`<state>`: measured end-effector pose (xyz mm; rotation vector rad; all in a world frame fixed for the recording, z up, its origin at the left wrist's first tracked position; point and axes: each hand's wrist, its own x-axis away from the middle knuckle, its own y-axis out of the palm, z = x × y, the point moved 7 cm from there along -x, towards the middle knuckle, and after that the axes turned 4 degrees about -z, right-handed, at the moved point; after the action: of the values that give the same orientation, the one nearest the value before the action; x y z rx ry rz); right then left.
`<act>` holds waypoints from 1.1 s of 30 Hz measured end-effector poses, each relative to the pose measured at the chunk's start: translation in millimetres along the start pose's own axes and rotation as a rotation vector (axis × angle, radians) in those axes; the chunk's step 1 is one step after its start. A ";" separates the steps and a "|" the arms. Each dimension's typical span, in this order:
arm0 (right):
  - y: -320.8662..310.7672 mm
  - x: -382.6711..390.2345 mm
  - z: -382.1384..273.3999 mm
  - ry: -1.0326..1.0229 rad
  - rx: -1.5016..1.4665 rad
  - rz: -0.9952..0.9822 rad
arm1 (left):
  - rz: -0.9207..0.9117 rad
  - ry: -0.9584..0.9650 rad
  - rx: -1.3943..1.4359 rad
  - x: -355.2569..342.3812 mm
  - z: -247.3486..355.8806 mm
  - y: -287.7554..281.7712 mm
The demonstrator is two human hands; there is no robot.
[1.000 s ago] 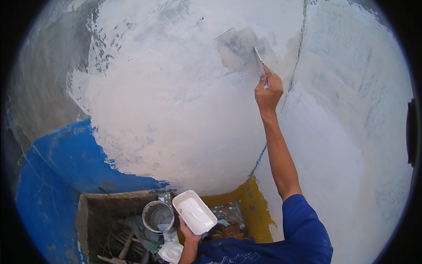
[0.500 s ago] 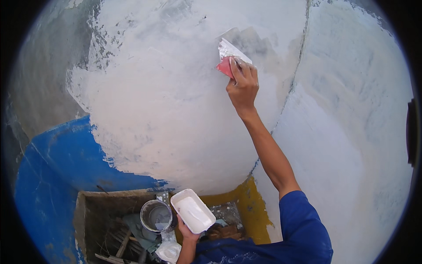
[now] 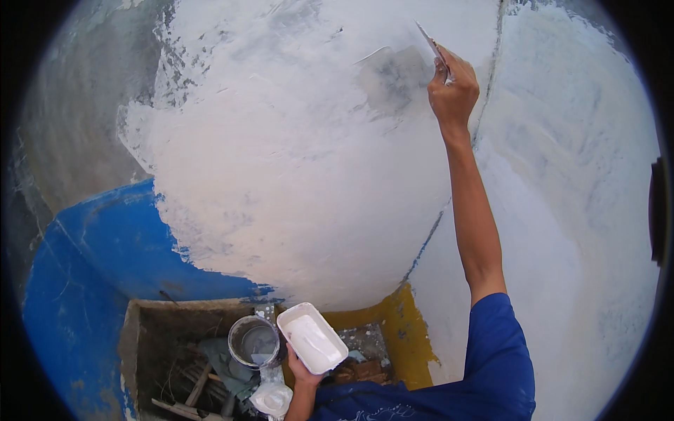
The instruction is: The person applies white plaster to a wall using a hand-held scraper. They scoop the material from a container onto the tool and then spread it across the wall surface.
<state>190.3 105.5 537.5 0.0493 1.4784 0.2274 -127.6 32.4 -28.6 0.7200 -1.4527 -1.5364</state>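
My right hand (image 3: 454, 88) grips a putty knife (image 3: 427, 36), seen nearly edge-on, high on the white-coated wall (image 3: 295, 168), just left of a crack that runs down the wall. A smudged grey patch (image 3: 390, 81) lies left of the blade. At the bottom, my left hand (image 3: 300, 365) holds a white rectangular tray (image 3: 313, 338) of white paste. Close beside the tray is a round bucket (image 3: 254, 344) with grey contents.
Bare grey plaster (image 3: 84, 98) covers the upper left, with blue paint (image 3: 84, 281) below. A concrete-walled box (image 3: 130, 344) holds sticks and cloth (image 3: 232, 365) beside a white bag (image 3: 272, 400). Yellow paint (image 3: 407, 330) borders it. More white wall (image 3: 576, 210) fills the right.
My right hand with the knife has swung left, then moved up and right past where it started, the blade turning edge-on again. My left hand and the tray have barely shifted.
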 end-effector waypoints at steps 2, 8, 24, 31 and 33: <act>8.1 -15.5 11.7 -0.002 0.024 -0.026 | 0.011 -0.009 0.024 2.1 0.0 -0.4; 32.7 45.5 -51.1 -0.097 -0.065 -0.221 | 0.009 0.008 0.040 8.8 3.1 2.1; 61.2 194.6 -85.8 -0.057 -0.142 -0.433 | -0.047 -0.002 0.028 0.2 -2.2 -1.1; -10.9 114.5 -39.3 0.026 -0.234 -0.088 | -0.020 0.015 0.015 -3.3 -1.5 -17.0; -22.6 76.2 21.4 0.084 -0.061 0.011 | -0.032 0.008 0.011 -2.9 -5.4 -17.6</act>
<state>219.9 99.5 461.0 -0.0018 1.5537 0.2861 -125.2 31.3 -47.1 0.7587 -1.4514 -1.5489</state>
